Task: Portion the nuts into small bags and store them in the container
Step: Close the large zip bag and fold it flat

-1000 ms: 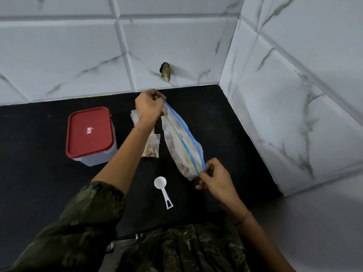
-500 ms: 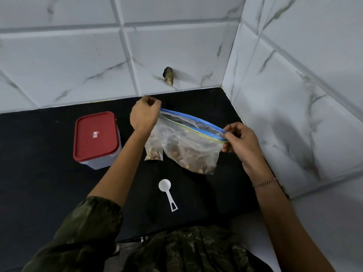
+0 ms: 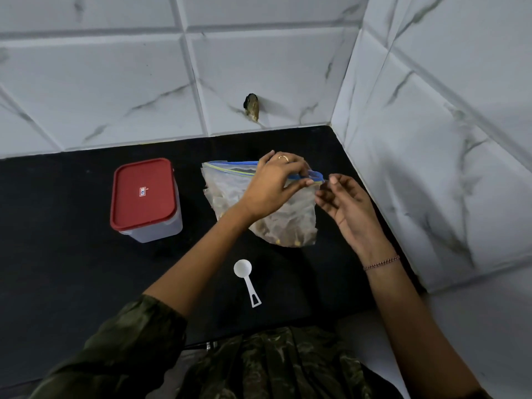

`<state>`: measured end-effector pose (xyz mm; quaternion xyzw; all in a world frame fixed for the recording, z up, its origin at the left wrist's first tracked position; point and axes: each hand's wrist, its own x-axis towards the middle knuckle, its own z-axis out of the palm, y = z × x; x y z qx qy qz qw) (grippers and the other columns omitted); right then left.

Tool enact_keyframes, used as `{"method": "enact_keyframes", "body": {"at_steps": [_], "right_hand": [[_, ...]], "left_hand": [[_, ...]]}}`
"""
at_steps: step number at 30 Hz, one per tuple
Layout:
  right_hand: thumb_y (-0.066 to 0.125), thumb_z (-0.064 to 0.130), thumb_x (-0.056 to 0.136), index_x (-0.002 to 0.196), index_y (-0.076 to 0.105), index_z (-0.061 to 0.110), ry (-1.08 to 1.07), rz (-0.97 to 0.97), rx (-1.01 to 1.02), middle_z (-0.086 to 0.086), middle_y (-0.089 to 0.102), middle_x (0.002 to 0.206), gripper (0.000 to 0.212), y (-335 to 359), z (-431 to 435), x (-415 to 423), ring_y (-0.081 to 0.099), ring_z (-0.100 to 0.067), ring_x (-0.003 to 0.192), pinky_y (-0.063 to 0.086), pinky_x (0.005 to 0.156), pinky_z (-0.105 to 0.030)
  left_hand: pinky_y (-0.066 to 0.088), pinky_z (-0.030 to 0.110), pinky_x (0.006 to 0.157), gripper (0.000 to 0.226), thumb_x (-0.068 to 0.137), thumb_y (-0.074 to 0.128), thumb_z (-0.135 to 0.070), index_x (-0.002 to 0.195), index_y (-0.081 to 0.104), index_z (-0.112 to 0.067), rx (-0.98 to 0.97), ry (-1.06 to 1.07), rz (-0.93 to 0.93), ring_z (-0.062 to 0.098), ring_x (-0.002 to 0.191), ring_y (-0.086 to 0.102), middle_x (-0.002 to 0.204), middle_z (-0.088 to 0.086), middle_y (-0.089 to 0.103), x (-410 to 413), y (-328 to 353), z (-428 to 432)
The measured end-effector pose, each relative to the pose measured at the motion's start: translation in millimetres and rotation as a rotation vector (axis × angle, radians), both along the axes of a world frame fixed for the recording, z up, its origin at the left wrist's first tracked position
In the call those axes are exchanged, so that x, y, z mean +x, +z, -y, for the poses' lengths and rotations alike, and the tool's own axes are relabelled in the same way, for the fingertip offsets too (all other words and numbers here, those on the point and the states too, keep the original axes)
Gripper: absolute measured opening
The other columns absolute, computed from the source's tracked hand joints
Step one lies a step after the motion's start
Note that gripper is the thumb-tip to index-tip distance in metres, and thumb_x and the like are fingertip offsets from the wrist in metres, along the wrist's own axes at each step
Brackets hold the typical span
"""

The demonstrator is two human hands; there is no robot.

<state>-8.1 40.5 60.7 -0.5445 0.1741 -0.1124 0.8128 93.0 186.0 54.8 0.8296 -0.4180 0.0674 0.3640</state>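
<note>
Step in hand appears to be opening the clear, crinkly zip bag of nuts, which lies flat on the matt black bench to the right of the container. The left hand pinches the blue zip strip near its right end; the right hand, fingers relaxed and empty, is positioned just beside it. The next move likely requires both hands to part the seal, then the rigid white scoop; the translucent container has its red lid on
</note>
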Motion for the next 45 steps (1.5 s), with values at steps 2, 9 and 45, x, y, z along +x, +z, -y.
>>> {"method": "enact_keyframes", "body": {"at_steps": [2, 9, 45], "right_hand": [[0.063, 0.01, 0.087, 0.103, 0.056, 0.017, 0.0, -0.067, -0.329, 0.0, 0.063, 0.101, 0.018, -25.8, 5.5, -4.6, 0.063, -0.008, 0.086, 0.054, 0.075, -0.026], [0.077, 0.002, 0.072, 0.104, 0.063, 0.014, 0.065, -0.292, -0.824, 0.011, 0.063, 0.084, 0.038, -84.0, -0.3, -22.0, 0.059, 0.005, 0.078, 0.046, 0.066, -0.004], [0.065, 0.027, 0.086, 0.114, 0.052, 0.0, -0.453, -0.034, -0.544, -0.005, 0.057, 0.107, 0.041, -59.4, 40.7, 37.5, 0.056, -0.017, 0.098, 0.046, 0.095, -0.032]], "left_hand": [[0.039, 0.049, 0.099, 0.027, 0.088, 0.058, -0.04, 0.087, 0.067, -0.014, -0.064, 0.004, -0.021, 0.01, 0.092, 0.059, 0.096, -0.001, 0.067, 5.2, 2.7, 0.7], [0.044, 0.025, 0.073, 0.017, 0.088, 0.065, -0.022, 0.083, 0.066, -0.006, -0.241, 0.034, -0.112, 0.013, 0.077, 0.057, 0.083, 0.001, 0.065, 8.4, 18.2, 4.7], [0.041, 0.029, 0.071, 0.025, 0.082, 0.073, -0.034, 0.104, 0.07, -0.021, 0.37, 0.381, 0.023, 0.021, 0.091, 0.064, 0.094, 0.001, 0.071, 34.4, 47.8, -68.5]]}}
